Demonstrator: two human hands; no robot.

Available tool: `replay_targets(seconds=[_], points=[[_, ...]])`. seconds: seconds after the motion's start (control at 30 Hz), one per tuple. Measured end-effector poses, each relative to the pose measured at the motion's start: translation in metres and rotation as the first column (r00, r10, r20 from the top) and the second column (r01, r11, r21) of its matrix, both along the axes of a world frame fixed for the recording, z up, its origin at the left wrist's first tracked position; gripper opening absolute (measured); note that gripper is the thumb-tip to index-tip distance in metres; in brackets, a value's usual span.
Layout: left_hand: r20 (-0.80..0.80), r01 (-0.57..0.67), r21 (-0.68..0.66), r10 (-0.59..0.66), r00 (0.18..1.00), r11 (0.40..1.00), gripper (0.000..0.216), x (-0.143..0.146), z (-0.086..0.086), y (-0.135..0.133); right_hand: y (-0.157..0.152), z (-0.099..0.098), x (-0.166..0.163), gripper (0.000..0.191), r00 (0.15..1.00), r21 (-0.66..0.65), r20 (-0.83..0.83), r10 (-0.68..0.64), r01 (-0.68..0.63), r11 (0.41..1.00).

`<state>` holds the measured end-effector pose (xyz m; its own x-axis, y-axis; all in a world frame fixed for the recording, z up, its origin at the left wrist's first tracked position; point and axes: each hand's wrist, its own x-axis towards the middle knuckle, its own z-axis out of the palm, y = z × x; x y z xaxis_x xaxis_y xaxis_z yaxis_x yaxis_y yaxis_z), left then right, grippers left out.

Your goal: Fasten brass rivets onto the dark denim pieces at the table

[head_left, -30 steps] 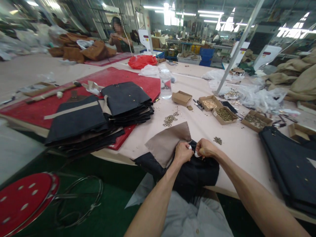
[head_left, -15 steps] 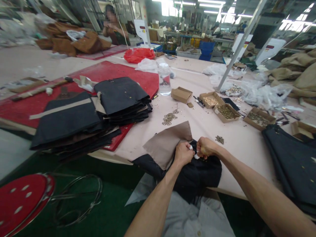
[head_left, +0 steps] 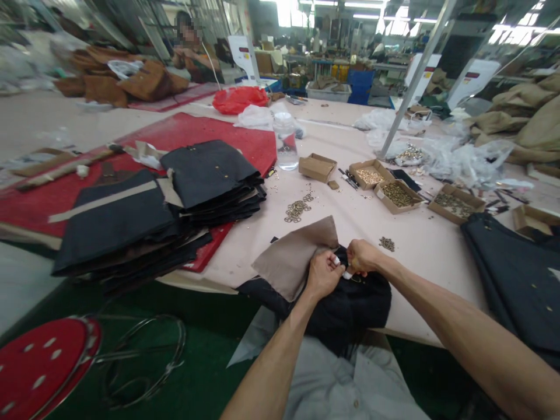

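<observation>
A black fabric piece (head_left: pixel 363 303) lies over the table's front edge and my lap, with a taupe flap (head_left: pixel 293 256) folded up at its left. My left hand (head_left: pixel 324 273) pinches the black fabric near the flap's corner. Close beside it, my right hand (head_left: pixel 362 256) has its fingers pressed together over the same spot; what they hold is too small and hidden to make out. White tape wraps fingertips on both hands. A brass-coloured ring (head_left: pixel 357 280) shows on the fabric just under my right hand.
Brass rings (head_left: pixel 296 210) and a heap of small metal fittings (head_left: pixel 387 243) lie beyond the fabric. Cardboard boxes of hardware (head_left: pixel 398 196) stand farther back. Stacked black panels (head_left: pixel 210 175) are at left, more black fabric (head_left: pixel 507 280) at right. A red stool (head_left: pixel 44 367) stands lower left.
The whole view has shifted slightly. My fingers have moved only a little at the same spot, and the brass-coloured ring by my right hand shows more clearly.
</observation>
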<state>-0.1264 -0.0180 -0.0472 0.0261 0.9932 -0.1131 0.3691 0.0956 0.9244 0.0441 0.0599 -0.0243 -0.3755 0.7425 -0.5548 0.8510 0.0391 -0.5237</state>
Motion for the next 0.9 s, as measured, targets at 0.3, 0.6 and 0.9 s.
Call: replay_targets(seconds=[0.3,0.6,0.9], points=[[-0.612,0.051,0.324,0.168,0.773,0.945,0.061,0.037,0.037,-0.099,-0.029,-0.006,0.021,0.023,0.980,0.158,-0.186,-0.068,0.098,0.983],[-0.719,0.013,0.290,0.208,0.664,0.957,0.019,0.023,0.028,-0.117,-0.080,-0.006,0.062,0.054,0.825,0.284,-0.565,0.019,0.173,0.943],[-0.508,-0.060,0.448,0.309,0.804,0.892,0.017,0.016,0.032,-0.117,-0.101,-0.021,0.076,0.037,0.948,0.718,-0.317,0.019,0.227,0.658]])
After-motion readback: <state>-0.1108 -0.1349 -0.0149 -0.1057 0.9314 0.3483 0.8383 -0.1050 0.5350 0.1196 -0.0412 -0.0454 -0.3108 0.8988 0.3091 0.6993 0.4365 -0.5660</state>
